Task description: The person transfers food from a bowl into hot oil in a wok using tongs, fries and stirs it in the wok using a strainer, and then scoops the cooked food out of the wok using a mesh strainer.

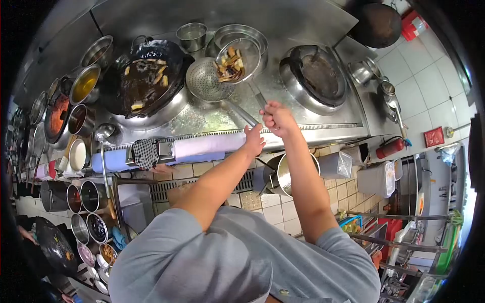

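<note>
My right hand (278,118) is closed round the handle of a mesh strainer (251,53), raised at the back of the stove. Browned pieces of food (231,64) lie in the strainer. My left hand (254,140) is at the end of the handle of a perforated ladle (207,81); its fingers look bent round it. The ladle's bowl hangs just left of the strainer, partly beneath it. To the left, a dark wok (146,101) holds dark oil with several browned pieces floating in it.
A second wok (321,76) sits on the right burner. Metal bowls (192,36) stand behind the strainer. At the left are a bowl of yellow oil (85,85), several pots and a long ladle (104,132). A red extinguisher (390,148) is at the right.
</note>
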Available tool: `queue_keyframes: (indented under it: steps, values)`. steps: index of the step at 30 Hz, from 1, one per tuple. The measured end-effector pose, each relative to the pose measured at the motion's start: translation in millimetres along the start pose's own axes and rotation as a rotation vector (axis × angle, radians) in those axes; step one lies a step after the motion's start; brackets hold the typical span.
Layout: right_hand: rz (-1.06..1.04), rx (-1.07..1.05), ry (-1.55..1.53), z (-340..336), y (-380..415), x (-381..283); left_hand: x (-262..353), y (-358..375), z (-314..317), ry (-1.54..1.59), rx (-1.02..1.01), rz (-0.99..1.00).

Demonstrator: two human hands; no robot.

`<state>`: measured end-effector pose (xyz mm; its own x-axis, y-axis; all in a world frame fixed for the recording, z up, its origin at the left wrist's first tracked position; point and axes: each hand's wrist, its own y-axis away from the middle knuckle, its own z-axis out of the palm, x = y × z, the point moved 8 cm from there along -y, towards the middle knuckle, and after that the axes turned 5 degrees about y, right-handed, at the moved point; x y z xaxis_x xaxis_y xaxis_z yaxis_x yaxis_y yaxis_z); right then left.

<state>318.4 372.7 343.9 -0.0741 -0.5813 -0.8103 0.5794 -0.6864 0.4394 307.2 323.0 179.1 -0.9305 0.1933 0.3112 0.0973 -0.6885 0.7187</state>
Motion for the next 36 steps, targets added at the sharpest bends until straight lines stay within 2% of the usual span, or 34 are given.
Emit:
queue_keyframes:
  steps: [1,3,6,7,8,10,11,13,15,18,20,21,24,25,28,29,30,31,32,33,34,35,36]
  values:
    - [-0.001,0.007,-0.018,3.5,2.6,1.7,1.3,-8.7,-3.3,-0.007,0.097,-0.02]
    - [0.003,-0.021,-0.073,0.6,-0.4,10.8,-10.2,-100.2,-14.5,0.108,-0.176,-0.165]
    - [-0.171,0.236,0.614,-21.9,-15.6,23.7,20.8,-34.9,4.7,0.334,-0.129,-0.073]
    - [-0.353,0.349,0.937,-21.4,-12.4,16.5,31.3,-28.4,0.4,0.376,-0.135,-0.008]
    - [-0.468,0.366,1.049,-15.7,-12.1,8.8,44.5,-19.9,-5.1,0.42,-0.14,0.062]
    - [-0.689,0.403,1.252,-8.5,-2.5,2.7,54.8,7.7,-23.7,0.421,-0.154,0.004]
    - [-0.672,0.372,1.188,-9.4,-2.4,2.5,60.9,16.1,-36.4,0.422,-0.168,-0.025]
    - [-0.5,0.279,0.904,-3.0,1.1,5.4,68.2,41.2,-57.8,0.409,-0.205,-0.081]
    - [-0.294,0.146,0.565,33.5,16.6,0.7,67.6,57.1,-81.8,0.342,-0.234,-0.137]
    - [-0.28,0.061,0.486,80.2,14.4,-5.7,76.2,69.1,-119.9,0.242,-0.216,-0.166]
    - [-0.29,-0.026,0.578,110.8,-4.3,-8.1,89.7,86.2,-139.9,0.119,-0.161,-0.155]
    - [-0.319,-0.062,0.632,126.2,-11.9,-11.7,97.1,90.0,-159.2,-0.094,-0.169,-0.136]
    - [-0.42,-0.054,0.852,161.6,-47.0,-22.7,113.3,131.5,-223.5,-0.443,-0.139,-0.071]
    - [-0.465,-0.033,0.935,173.5,-64.0,-30.6,111.3,129.8,-273.5,-0.486,-0.023,-0.026]
    - [-0.869,-0.02,1.299,211.7,-114.6,-66.6,114.5,134.6,-449.5,-0.804,0.118,0.185]
    - [-0.882,-0.054,1.404,227.2,-118.4,-78.3,131.6,191.9,-451.6,-1.615,0.21,0.602]
    - [-0.893,-0.087,1.509,244.7,-115.4,-94.4,124.9,228.0,-502.7,-1.578,0.48,0.502]
    - [-0.902,-0.12,1.616,258.2,-118.1,-105.3,109.6,264.8,-546.3,-1.667,0.736,0.435]
    - [-0.975,-0.168,1.673,267.5,-128.2,-114.5,86.3,292.9,-591.5,-1.728,0.738,0.281]
    - [-1.048,-0.217,1.73,272.4,-143.4,-123.6,35.0,283.8,-691.3,-2.083,0.602,0.267]
    - [-1.121,-0.267,1.786,273.7,-161.2,-131.2,17.2,339.9,-670.5,-2.207,0.704,0.232]
    - [-1.132,-0.327,1.735,269.8,-180.3,-137.6,3.0,357.2,-714.0,-1.908,0.779,-0.04]
    - [-1.084,-0.329,1.727,265.2,-192.2,-142.1,-17.1,375.1,-734.7,-1.747,0.816,-0.143]
